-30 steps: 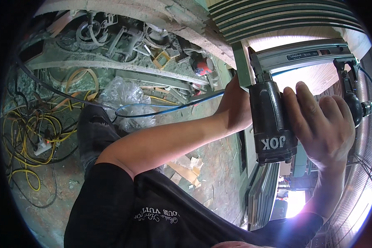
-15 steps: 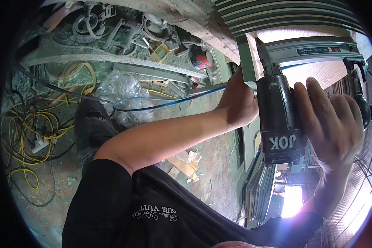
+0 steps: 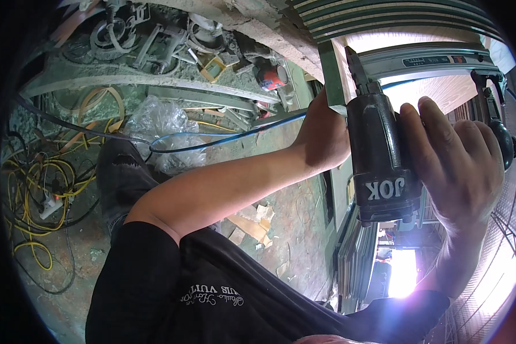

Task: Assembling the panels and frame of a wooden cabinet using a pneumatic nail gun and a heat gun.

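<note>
My right hand [image 3: 461, 160] is closed around the handle of a black nail gun [image 3: 378, 149], its fingertips close to the gun's thick round body. The gun's silver magazine [image 3: 436, 61] stretches to the right, over pale wood-grain board. The nose meets the edge of a panel with a green end piece [image 3: 331, 77]. My left hand [image 3: 324, 135] is at the lower corner of that end piece, on the side away from the magazine. Its fingers are hidden behind the panel and the gun, so their grip does not show.
Green slats [image 3: 395, 17] lie stacked beyond the panel. A blue air hose [image 3: 229, 140] runs leftward past a clear plastic bag [image 3: 163, 129]. Tangled yellow cables [image 3: 34, 200] and a white power strip [image 3: 51, 206] lie on the floor at left. A red can [image 3: 271, 77] stands among dusty clutter.
The whole view has shifted slightly, so everything appears a little further left. My hands, the nail gun and the panel keep the same places relative to each other.
</note>
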Demonstrator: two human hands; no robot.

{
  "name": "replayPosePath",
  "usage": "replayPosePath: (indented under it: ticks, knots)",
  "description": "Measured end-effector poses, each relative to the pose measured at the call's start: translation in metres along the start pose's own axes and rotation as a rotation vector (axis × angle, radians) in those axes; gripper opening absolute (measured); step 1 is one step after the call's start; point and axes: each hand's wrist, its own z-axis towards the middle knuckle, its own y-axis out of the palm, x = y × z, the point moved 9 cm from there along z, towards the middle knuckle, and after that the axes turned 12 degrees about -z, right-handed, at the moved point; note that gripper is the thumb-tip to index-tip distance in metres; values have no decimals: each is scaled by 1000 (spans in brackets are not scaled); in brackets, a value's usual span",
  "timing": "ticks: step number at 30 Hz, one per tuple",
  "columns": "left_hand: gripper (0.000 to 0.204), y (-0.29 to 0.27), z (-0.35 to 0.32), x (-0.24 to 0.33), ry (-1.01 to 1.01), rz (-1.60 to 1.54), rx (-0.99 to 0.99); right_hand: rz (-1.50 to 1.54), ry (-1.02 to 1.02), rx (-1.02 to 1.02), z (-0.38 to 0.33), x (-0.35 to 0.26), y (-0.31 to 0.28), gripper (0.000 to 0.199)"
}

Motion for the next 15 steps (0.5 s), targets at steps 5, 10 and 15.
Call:
replayPosePath:
  ticks: [5, 10, 15]
  knots:
    - [32, -3, 0, 0, -12, -26, 5, -18, -6, -16, 0, -3, 2, 46]
    - [31, -2, -1, 12, 158, 272, -15, -11, -11, -50, 0, -2, 2, 46]
    - [34, -5, -3, 8, 80, 238, -29, -1, -2, -62, 4, 2, -1, 44]
